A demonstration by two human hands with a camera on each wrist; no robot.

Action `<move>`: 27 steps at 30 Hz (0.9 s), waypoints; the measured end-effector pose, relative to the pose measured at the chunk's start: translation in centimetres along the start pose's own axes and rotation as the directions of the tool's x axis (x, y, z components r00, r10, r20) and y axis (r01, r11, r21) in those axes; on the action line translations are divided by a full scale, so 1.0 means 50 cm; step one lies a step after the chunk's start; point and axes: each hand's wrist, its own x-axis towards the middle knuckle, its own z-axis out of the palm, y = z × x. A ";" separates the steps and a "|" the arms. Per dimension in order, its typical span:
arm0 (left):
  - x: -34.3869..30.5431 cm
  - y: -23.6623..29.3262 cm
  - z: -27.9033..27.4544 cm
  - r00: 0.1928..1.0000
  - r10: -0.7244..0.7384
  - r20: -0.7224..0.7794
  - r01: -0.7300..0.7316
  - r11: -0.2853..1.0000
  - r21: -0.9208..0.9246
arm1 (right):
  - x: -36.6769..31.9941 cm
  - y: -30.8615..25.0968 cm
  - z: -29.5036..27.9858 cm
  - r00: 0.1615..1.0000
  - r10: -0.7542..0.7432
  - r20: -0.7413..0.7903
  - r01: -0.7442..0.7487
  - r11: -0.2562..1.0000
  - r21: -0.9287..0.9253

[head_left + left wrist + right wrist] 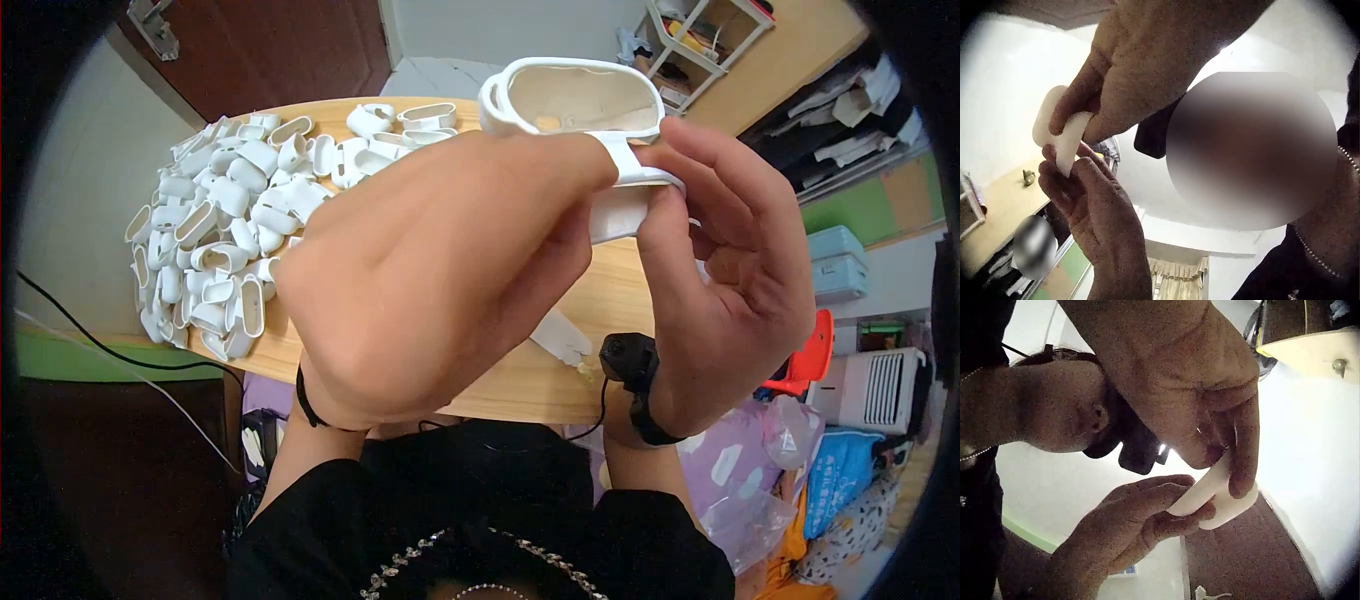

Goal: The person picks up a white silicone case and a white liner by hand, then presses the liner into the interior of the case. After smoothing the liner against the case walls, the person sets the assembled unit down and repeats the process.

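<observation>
Raised above the table is a white earbud case cover (640, 150), its hinged lid and body folded apart, with a hollow opening facing up. My left hand (440, 270) grips it from the left, fingers and thumb at the hinge area. From the other side my right hand (740, 260) pinches its edge between thumb and fingers. In the left wrist view the cover (1054, 122) sits between both hands. The right wrist view shows the cover's pale outer side (1229, 506), partly hidden by fingers. A big pile of similar white covers (230, 190) lies left of my hands.
The light wooden table (520, 390) has a rounded far edge. A whitish strip (560, 338) lies on it under the hands. Beyond stand a white shelf rack (700, 50) and a brown door (270, 50). A black cable (120, 350) hangs at the left.
</observation>
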 end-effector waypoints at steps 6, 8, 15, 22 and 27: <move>0.005 -0.002 -0.016 0.994 -0.088 0.067 0.094 0.990 -0.105 | 0.001 0.010 -0.010 0.992 0.066 0.110 -0.086 0.978 0.189; 0.005 -0.006 -0.019 0.990 -0.117 0.076 0.131 0.969 -0.209 | 0.004 0.007 -0.014 0.986 0.106 0.129 -0.138 0.953 0.268; 0.000 -0.010 -0.014 0.995 -0.091 0.041 0.099 0.943 -0.319 | 0.008 0.008 -0.027 0.977 0.127 0.171 -0.180 0.920 0.348; 0.000 -0.018 -0.012 0.991 -0.116 0.066 0.132 0.910 -0.394 | 0.010 0.000 -0.028 0.959 0.234 0.158 -0.277 0.888 0.368; 0.005 -0.018 -0.019 0.984 -0.148 0.100 0.176 0.899 -0.400 | 0.006 -0.011 -0.022 0.948 0.286 0.138 -0.316 0.885 0.341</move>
